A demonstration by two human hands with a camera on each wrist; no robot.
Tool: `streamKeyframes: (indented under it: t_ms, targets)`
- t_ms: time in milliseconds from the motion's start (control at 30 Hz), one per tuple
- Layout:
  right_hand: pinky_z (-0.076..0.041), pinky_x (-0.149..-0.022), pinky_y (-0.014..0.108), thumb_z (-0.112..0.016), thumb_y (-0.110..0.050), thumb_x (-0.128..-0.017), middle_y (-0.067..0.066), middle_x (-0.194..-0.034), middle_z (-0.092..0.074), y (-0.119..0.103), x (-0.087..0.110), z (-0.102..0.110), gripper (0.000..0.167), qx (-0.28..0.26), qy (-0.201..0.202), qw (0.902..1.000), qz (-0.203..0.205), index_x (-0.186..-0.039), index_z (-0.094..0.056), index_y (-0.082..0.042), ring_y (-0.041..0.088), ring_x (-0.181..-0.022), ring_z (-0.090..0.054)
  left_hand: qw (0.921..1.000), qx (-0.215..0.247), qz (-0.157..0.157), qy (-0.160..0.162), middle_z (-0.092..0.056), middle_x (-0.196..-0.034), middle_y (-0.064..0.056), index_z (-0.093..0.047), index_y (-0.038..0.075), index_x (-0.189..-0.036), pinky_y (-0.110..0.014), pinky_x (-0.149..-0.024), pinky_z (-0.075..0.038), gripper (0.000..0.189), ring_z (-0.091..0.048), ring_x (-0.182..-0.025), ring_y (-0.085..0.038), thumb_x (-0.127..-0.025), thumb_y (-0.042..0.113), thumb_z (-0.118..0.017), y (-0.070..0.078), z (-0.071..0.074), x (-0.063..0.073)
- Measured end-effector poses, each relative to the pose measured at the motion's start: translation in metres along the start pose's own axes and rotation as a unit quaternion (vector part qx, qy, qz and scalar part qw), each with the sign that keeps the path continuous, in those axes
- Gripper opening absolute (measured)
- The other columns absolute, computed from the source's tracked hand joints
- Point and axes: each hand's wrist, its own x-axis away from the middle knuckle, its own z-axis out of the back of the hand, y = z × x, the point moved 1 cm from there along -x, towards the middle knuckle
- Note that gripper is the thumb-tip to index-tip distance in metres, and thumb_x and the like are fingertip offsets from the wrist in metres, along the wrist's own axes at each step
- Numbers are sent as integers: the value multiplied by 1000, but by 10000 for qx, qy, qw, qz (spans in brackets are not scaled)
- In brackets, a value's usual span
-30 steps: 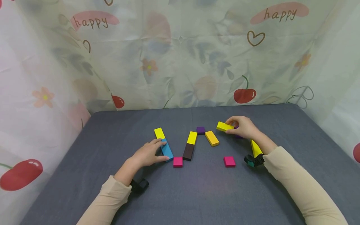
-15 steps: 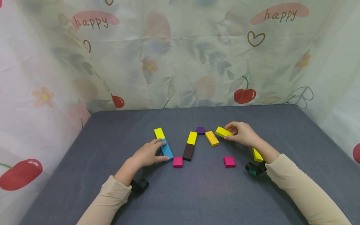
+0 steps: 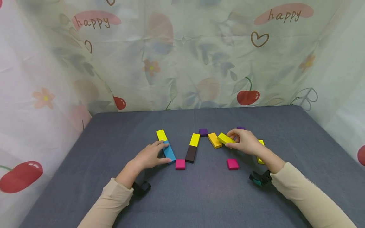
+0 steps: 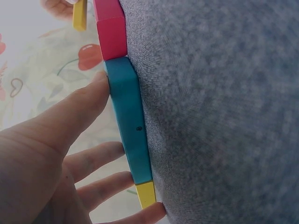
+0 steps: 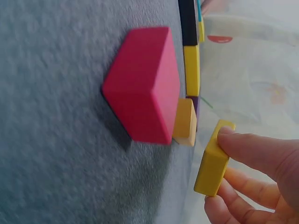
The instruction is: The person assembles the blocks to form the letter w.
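Note:
In the head view my right hand [image 3: 246,142] pinches a bright yellow block [image 3: 224,138] between thumb and fingers. The right wrist view shows this yellow block [image 5: 212,163] raised off the table. It overlaps the right end of an orange-yellow block [image 3: 214,141] in the head view. My left hand [image 3: 151,155] rests at a blue block [image 3: 170,153], fingers fairly straight. In the left wrist view the thumb touches the blue block [image 4: 127,121] near one end, and the fingertips lie along it. A yellow block [image 3: 161,135] and a pink block [image 3: 180,164] adjoin its two ends.
A yellow block [image 3: 195,139] and a dark brown block [image 3: 191,154] form a slanted line, with a purple block [image 3: 203,132] at its top. Another pink block [image 3: 232,164] lies before my right hand. Behind that hand are a purple block [image 3: 240,128] and yellow pieces [image 3: 260,161], partly hidden.
My right hand has moved toward me and slightly left with the yellow block, bringing it over beside the orange-yellow one. A purple block behind it has come into view. My left hand stays still.

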Motion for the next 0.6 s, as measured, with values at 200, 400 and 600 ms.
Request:
streamKeyframes:
  t_ms: [200,400,600]
  targets:
    - [-43,-62,24,-72,-25,-81,13,-97,-64,-6,6,-2,42,-28,1,9999,-101,-112,-61,0,16,-72,-50,10000,15,-23,9,-36,-148,-15,-42,13,-141,-54,-99,-42,69,-43,-127,-38,-84,45,-65,0,0,0]
    - [-44,-62,23,-71,-25,-81,13,-97,-64,-10,12,-4,40,-77,23,9999,-148,-111,-61,-1,15,-71,-51,10000,23,-24,12,-35,-148,-16,-42,13,-141,-54,-99,-41,69,-42,-128,-39,-84,44,-65,-1,0,0]
    - [-43,-59,24,-70,-22,-81,13,-95,-64,-13,16,-9,38,-63,82,9997,-211,-110,-61,0,15,-69,-51,10000,19,-36,14,-35,-148,-15,-42,13,-141,-54,-99,-42,69,-43,-127,-38,-84,45,-65,-1,-1,0]
